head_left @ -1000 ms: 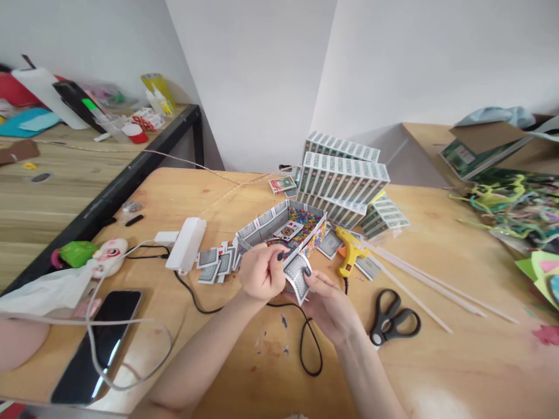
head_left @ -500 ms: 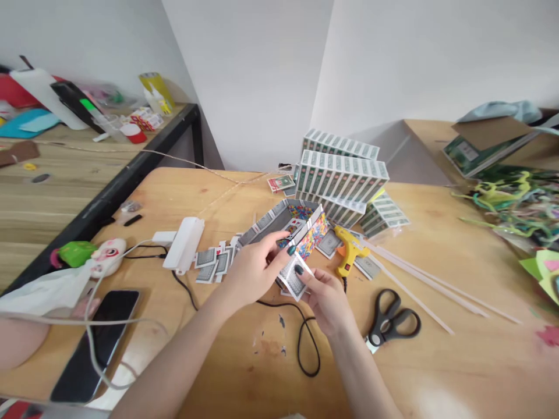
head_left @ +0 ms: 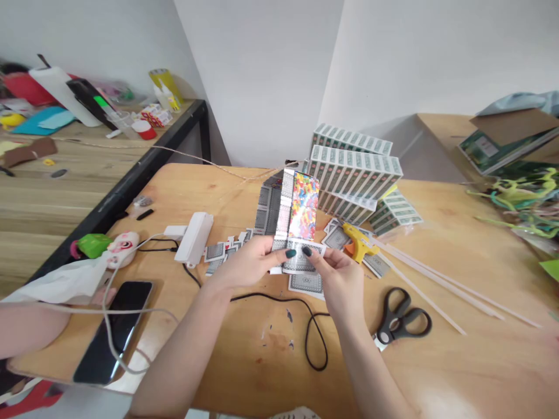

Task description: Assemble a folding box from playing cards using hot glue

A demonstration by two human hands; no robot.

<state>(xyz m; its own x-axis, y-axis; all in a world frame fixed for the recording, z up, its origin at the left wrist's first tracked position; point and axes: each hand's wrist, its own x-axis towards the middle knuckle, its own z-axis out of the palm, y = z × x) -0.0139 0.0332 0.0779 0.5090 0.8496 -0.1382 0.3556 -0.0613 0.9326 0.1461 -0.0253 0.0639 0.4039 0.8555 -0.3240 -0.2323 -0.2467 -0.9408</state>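
Observation:
Between my hands is a box made of playing cards (head_left: 304, 201), tilted up so its colourful patterned side faces me. Its grey card-lined inner wall shows on the left. My left hand (head_left: 251, 260) grips the near left corner of the box, thumb on top. With thumb and fingers, my right hand (head_left: 338, 276) pinches a grey-backed playing card (head_left: 301, 256) lying against the near end of the patterned side. Both thumbs nearly meet on that card. Another playing card (head_left: 307, 283) lies on the table just below. The fingers under the box are hidden.
Right of the box lie a yellow glue gun (head_left: 360, 244), clear glue sticks (head_left: 437, 282) and black scissors (head_left: 399, 320). Stacked card packs (head_left: 356, 169) stand behind. Leftward are cut cards (head_left: 222, 250), a white power strip (head_left: 194, 238) and a phone (head_left: 116, 331). A black cable (head_left: 279, 298) crosses in front.
The box has been turned and tilted up, so its patterned side now faces me. The card in my right hand has moved up flat against that side. The view has shifted slightly left.

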